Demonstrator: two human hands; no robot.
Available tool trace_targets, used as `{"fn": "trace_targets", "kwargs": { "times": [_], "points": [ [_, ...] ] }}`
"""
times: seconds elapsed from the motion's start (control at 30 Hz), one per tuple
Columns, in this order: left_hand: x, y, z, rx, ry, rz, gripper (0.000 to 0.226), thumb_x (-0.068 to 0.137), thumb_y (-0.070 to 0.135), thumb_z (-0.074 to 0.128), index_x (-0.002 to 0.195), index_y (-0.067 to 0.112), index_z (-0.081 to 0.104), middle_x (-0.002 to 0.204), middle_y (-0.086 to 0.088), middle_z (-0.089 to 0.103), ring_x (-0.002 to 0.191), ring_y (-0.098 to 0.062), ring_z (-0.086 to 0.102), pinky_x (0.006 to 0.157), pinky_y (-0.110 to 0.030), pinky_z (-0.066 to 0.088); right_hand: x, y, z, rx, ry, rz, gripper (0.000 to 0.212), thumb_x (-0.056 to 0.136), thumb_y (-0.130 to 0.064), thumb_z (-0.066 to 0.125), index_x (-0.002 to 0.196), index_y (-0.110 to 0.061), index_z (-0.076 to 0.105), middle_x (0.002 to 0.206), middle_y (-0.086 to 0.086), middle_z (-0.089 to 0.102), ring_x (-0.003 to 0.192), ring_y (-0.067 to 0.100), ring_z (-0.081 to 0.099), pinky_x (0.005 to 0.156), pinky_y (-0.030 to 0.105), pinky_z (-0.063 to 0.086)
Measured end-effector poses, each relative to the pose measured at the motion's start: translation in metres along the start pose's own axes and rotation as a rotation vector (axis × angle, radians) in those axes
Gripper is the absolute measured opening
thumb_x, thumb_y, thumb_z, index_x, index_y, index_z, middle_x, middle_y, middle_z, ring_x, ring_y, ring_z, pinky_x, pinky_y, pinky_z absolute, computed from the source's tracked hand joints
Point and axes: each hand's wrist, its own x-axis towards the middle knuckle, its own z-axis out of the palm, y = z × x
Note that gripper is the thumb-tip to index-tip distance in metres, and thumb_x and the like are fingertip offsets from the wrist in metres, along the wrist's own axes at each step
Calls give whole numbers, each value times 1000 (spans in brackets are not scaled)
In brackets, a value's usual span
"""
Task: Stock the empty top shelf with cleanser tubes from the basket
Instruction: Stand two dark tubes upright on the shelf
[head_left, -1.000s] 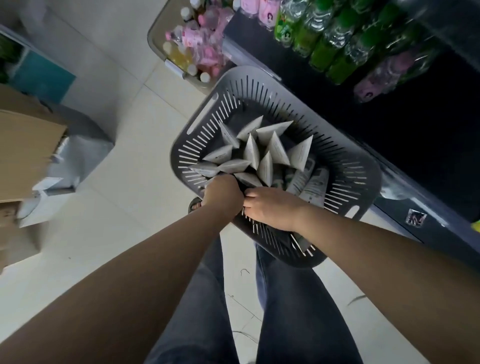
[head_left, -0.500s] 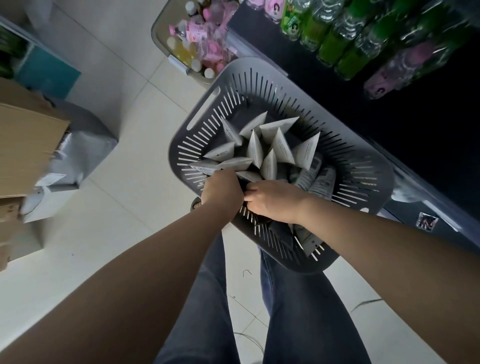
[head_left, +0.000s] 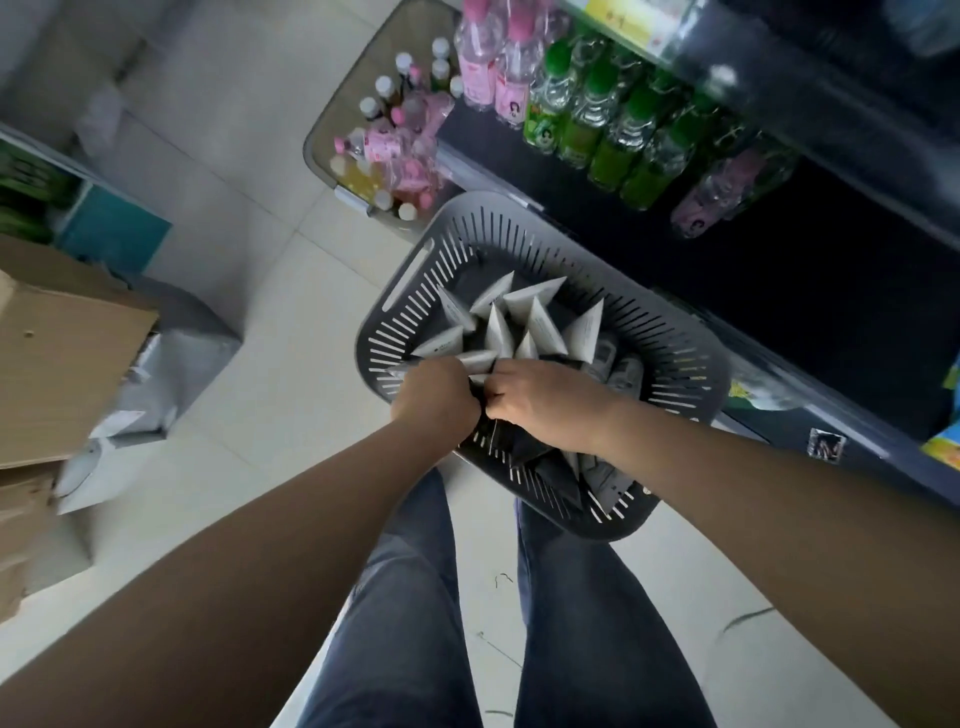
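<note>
A grey slotted basket stands on the floor in front of my legs, beside a dark shelf unit. Several white cleanser tubes fan out above my knuckles, crimped ends up. My left hand grips the bottoms of the tubes on the left of the bunch. My right hand grips those on the right, knuckle to knuckle with the left. More tubes lie loose in the basket beyond my right hand. The top shelf is out of view.
A clear tub of pink and yellow bottles stands on the floor behind the basket. Green and pink bottles line the shelf at upper right. Cardboard boxes and a grey bag sit to the left on the tiled floor.
Both hands keep their hold on the bunch of tubes. The view has tilted up a little, showing more of the shelf bottles and the tub.
</note>
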Motion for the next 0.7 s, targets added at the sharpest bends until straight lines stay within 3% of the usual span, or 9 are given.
{"fn": "trace_targets", "kwargs": {
  "times": [0.13, 0.27, 0.37, 0.57, 0.7],
  "points": [
    [-15, 0, -31, 58, 30, 68, 14, 82, 13, 51, 68, 9, 49, 62, -2, 44, 69, -24, 50, 59, -31, 43, 3, -10, -28, -48, -57, 117, 15, 73, 1, 68, 81, -10, 74, 82, 4, 67, 87, 25, 60, 73, 36, 52],
    [-26, -3, -62, 185, 43, 198, 17, 85, 15, 51, 86, 5, 65, 89, -11, 65, 86, -27, 63, 67, -32, 46, 9, -22, -60, -20, -24, 249, 13, 77, -5, 68, 86, -11, 76, 86, 4, 70, 92, 25, 60, 81, 37, 47],
    [-30, -8, -86, 263, 71, 289, 17, 86, 13, 51, 96, 7, 65, 99, -10, 66, 95, -28, 63, 72, -32, 48, 13, -28, -83, 64, -66, 427, 23, 93, -12, 51, 99, -12, 73, 103, 4, 67, 105, 23, 52, 91, 35, 37],
    [-40, -11, -143, 426, 156, 502, 18, 85, 13, 54, 99, 7, 64, 100, -11, 66, 94, -28, 63, 70, -32, 47, 21, -54, -131, -8, -41, 690, 27, 93, -11, 49, 108, -18, 71, 112, 1, 61, 108, 22, 54, 93, 38, 41],
    [-55, -10, -186, 572, 266, 668, 20, 85, 14, 51, 97, 4, 64, 96, -12, 66, 90, -29, 64, 69, -33, 49, 27, -73, -168, 30, 125, 884, 28, 96, -13, 46, 113, -13, 68, 115, 5, 60, 111, 23, 52, 95, 33, 40]
  ]
}}
